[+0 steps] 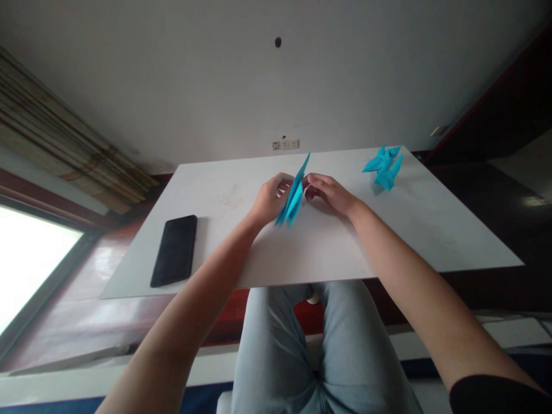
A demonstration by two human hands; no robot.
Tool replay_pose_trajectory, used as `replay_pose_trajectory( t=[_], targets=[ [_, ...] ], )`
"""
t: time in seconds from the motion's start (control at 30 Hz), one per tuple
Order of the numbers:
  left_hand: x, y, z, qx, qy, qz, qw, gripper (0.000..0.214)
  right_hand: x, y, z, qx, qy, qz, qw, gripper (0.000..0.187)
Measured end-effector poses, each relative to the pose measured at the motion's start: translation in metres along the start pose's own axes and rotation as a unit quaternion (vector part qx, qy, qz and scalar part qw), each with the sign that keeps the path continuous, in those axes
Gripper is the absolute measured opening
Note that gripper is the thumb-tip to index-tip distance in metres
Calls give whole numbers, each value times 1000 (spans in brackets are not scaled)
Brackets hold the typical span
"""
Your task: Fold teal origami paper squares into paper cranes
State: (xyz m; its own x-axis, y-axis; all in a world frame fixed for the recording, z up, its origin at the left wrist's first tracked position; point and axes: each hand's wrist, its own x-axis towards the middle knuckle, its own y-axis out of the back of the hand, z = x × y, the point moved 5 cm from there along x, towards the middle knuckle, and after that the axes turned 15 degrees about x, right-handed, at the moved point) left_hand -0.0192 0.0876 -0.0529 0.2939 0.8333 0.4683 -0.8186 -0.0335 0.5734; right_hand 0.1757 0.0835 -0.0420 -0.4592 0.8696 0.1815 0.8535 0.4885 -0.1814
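Observation:
A folded piece of blue paper stands tilted above the middle of the white table, its layers fanning apart at the lower end. My left hand is closed on its left side, with some fingers hidden behind the paper. On the other side, my right hand has curled fingers, and its fingertips meet the paper's right edge. Whether the right fingers pinch a layer or only touch it, I cannot tell.
Folded blue origami pieces sit at the table's back right. A black phone lies near the left front corner of the white table. Behind the table is a wall with sockets; a curtain hangs at left.

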Motion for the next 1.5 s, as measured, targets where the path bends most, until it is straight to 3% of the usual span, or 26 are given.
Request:
replay_pose_trajectory(
  t=[0.1, 0.2, 0.33, 0.47, 0.63, 0.8, 0.9, 1.07, 1.17, 1.23, 1.3, 1.37, 1.43, 1.5],
  targets=[
    [0, -5, -5, -119, 66, -31, 990, 49, 4, 9, -1, -75, 43, 18, 996, 60],
    [-1, -11, -7, -248, 139, -55, 957, 70, 7, 18, -1, -169, 111, 44, 978, 47],
    [-4, -16, -6, -336, 205, -53, 918, 53, 7, 25, 2, -212, 140, 74, 964, 46],
    [-6, -14, -8, -360, 251, -15, 899, 42, 10, 24, 8, -141, 101, 49, 984, 51],
    [-4, -15, -1, -410, 261, -29, 874, 44, 9, 30, 6, -103, 99, 79, 987, 56],
    [-4, -15, 3, -430, 255, -23, 866, 45, 7, 29, 9, -61, 47, 61, 995, 74],
    [-5, -18, 1, -420, 240, -37, 874, 43, 8, 28, 9, -56, 61, 59, 995, 75],
    [-4, -18, -13, -283, 229, -63, 929, 44, 11, 36, 10, -83, 87, 76, 990, 54],
    [-2, -3, -26, -92, 220, -10, 971, 52, 11, 40, 20, -144, 34, 55, 988, 41],
    [-1, 9, -26, 52, 167, 22, 984, 63, 11, 41, 26, -220, 22, 29, 975, 35],
    [-1, 11, -19, 159, 91, -11, 983, 57, 9, 40, 28, -296, 36, 11, 954, 32],
    [-4, 5, -12, 214, 30, -91, 972, 42, 8, 41, 28, -337, 50, 9, 940, 34],
    [-7, -2, -7, 246, -2, -157, 957, 38, 7, 44, 25, -347, 53, 21, 936, 37],
    [-10, -6, -4, 277, -12, -181, 944, 42, 5, 48, 23, -347, 39, 35, 936, 39]
  ],
)
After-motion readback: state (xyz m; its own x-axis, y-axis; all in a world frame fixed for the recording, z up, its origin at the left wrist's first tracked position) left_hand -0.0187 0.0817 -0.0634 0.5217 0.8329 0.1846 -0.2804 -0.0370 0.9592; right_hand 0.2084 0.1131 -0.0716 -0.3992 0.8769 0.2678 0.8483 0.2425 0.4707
